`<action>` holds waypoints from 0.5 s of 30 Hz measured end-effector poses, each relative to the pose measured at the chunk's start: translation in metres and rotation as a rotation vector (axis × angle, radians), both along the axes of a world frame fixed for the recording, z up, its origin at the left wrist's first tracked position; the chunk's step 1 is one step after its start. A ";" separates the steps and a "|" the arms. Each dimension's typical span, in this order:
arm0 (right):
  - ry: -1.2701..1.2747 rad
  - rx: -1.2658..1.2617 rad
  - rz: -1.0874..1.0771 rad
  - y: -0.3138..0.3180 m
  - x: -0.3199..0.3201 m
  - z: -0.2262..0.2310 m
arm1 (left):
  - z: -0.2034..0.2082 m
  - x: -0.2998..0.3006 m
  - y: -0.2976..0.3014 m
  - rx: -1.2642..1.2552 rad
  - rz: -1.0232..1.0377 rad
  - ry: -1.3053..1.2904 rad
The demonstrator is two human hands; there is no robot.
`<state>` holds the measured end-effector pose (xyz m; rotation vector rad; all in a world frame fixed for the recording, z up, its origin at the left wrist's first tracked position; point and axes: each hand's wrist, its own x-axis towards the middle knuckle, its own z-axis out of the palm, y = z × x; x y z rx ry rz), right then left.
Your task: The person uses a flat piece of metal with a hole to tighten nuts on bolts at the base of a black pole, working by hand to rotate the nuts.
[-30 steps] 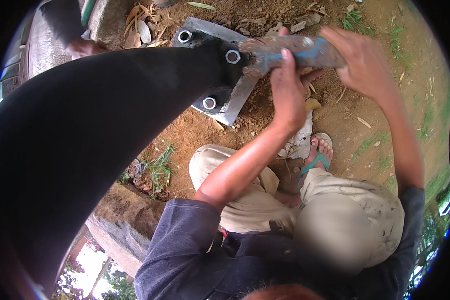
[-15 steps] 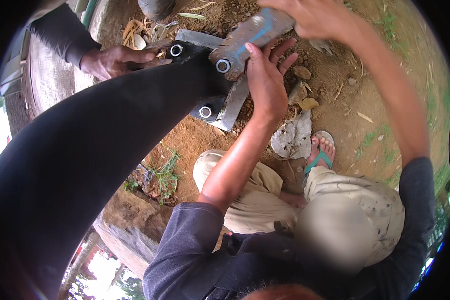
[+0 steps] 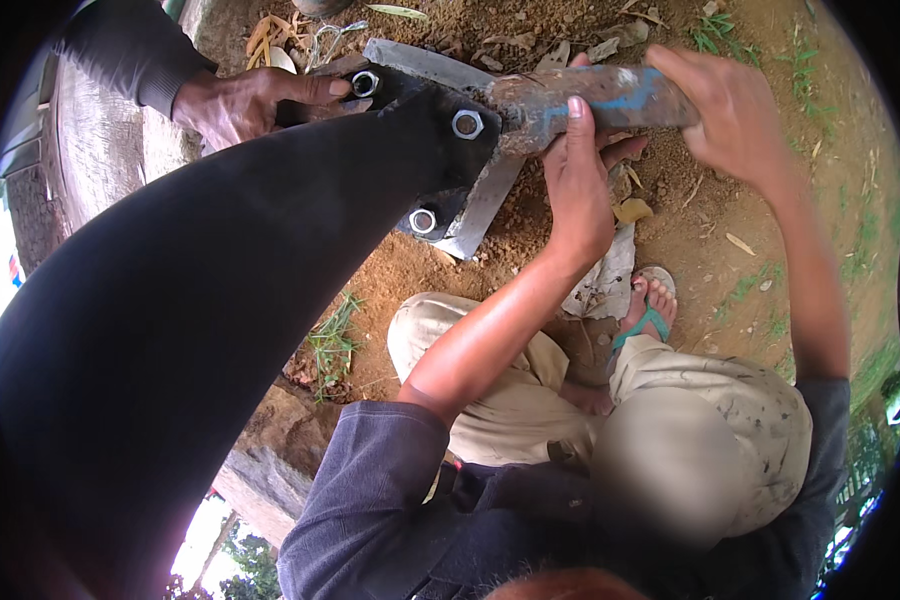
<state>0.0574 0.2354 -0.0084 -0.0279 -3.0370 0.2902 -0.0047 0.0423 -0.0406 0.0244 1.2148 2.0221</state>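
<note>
A thick rusty metal bar (image 3: pixel 530 105) with a blue paint mark lies crosswise beyond the end of a large black post. My left hand (image 3: pixel 582 190) grips it from below near its left end, thumb on its face and fingers behind. My right hand (image 3: pixel 725 120) clasps its right end. The bar's left end is beside the hex nut (image 3: pixel 467 124) on the post's black flange (image 3: pixel 485 150); whether they touch I cannot tell. Two more nuts (image 3: pixel 366 83) (image 3: pixel 423 220) sit on the flange, above a grey metal plate (image 3: pixel 485 215).
Another person's hand (image 3: pixel 245 105), in a dark sleeve, reaches from the left to the upper-left nut. The black post (image 3: pixel 170 270) fills the left side. A stone block (image 3: pixel 285 440) lies below it. Dry leaves (image 3: pixel 605 285) and soil surround my sandalled foot (image 3: pixel 650 305).
The bar's left end has come off the right-hand nut, which is now uncovered. Both my hands have moved right with the bar, and the right hand has lowered, levelling it.
</note>
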 end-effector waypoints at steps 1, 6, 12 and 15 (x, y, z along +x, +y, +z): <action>-0.004 -0.007 0.032 0.008 -0.010 -0.002 | 0.002 -0.005 0.002 0.004 -0.010 -0.012; 0.150 -0.010 0.338 0.016 -0.103 0.028 | -0.011 -0.026 -0.003 0.085 -0.067 0.041; -0.088 -0.050 0.449 0.023 -0.130 0.027 | -0.007 -0.025 0.006 0.105 0.009 0.049; -0.019 -0.055 0.142 0.004 -0.080 0.008 | -0.011 -0.025 -0.002 0.086 0.016 0.057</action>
